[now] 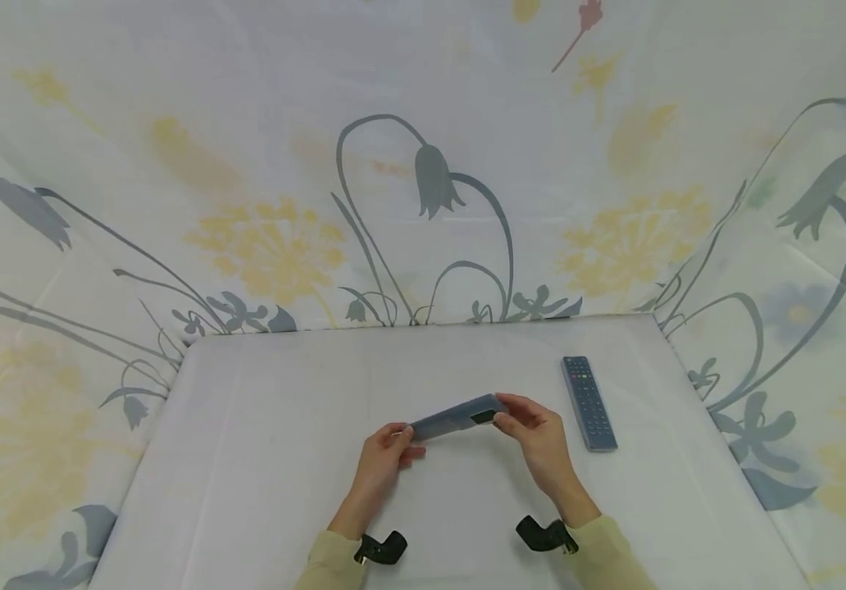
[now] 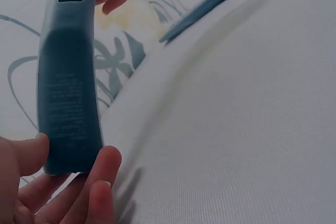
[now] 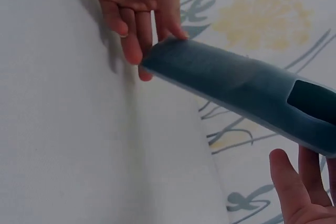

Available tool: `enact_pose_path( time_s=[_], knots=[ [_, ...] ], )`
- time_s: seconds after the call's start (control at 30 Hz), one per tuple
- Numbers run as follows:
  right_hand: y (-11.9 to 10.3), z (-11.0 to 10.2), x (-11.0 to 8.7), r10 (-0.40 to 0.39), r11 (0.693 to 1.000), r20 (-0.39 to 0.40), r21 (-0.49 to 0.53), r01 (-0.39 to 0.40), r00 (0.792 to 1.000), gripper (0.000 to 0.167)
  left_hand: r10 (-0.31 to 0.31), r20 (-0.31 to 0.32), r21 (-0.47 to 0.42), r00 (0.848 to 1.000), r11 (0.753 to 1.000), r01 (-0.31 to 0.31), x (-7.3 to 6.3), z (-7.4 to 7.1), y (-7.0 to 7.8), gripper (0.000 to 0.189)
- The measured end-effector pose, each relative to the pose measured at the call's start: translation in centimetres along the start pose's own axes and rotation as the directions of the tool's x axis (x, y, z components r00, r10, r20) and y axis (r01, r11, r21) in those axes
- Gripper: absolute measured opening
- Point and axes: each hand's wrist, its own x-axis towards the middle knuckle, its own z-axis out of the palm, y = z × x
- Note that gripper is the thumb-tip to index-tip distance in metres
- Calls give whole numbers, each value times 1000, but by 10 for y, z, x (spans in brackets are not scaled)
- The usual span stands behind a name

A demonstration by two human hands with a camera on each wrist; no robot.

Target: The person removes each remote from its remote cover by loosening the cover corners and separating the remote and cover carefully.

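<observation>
Held up over the white table is a remote control in a bluish, milky cover (image 1: 443,420), back face towards me, its right end raised. My left hand (image 1: 380,463) pinches its left end between thumb and fingers. At the opposite end, my right hand (image 1: 539,442) grips it beside a dark rectangular cutout. The left wrist view shows faint printed lines on the covered remote (image 2: 68,93), with the cutout at the top. In the right wrist view the covered remote (image 3: 226,80) slants across, partly out of frame.
A second remote control (image 1: 589,403) lies buttons up on the white table (image 1: 268,459), right of my right hand. Flower-patterned cloth (image 1: 423,82) rises behind the table and along both sides. Dark wrist mounts (image 1: 382,547) sit at both sleeves.
</observation>
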Motion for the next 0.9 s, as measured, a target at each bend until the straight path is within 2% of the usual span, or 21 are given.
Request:
enact_pose_path(
  time_s=[0.13, 0.23, 0.37, 0.57, 0.73, 0.9],
  knots=[
    [-8, 5, -1, -71, 993, 32, -94, 73, 997, 30, 20, 62, 20, 998, 1000, -21, -2, 2, 4, 36],
    [-12, 8, -4, -153, 974, 67, -160, 162, 986, 27, 33, 106, 47, 994, 998, -39, -9, 3, 11, 35],
    [-14, 14, -9, -229, 953, 108, -176, 245, 967, 28, 26, 124, 63, 992, 997, -34, -14, 5, 10, 30],
    [-15, 21, -9, -276, 948, 71, -146, 283, 959, 30, 43, 102, 104, 994, 993, -54, -7, 7, -5, 27],
    [-14, 25, -4, -299, 942, 23, -154, 299, 954, 28, 71, 87, 140, 994, 987, -83, -4, 9, -6, 27],
    [-13, 29, 3, -272, 951, -27, -162, 265, 962, 28, 104, 91, 123, 990, 986, -115, 1, 11, -6, 27]
  ],
)
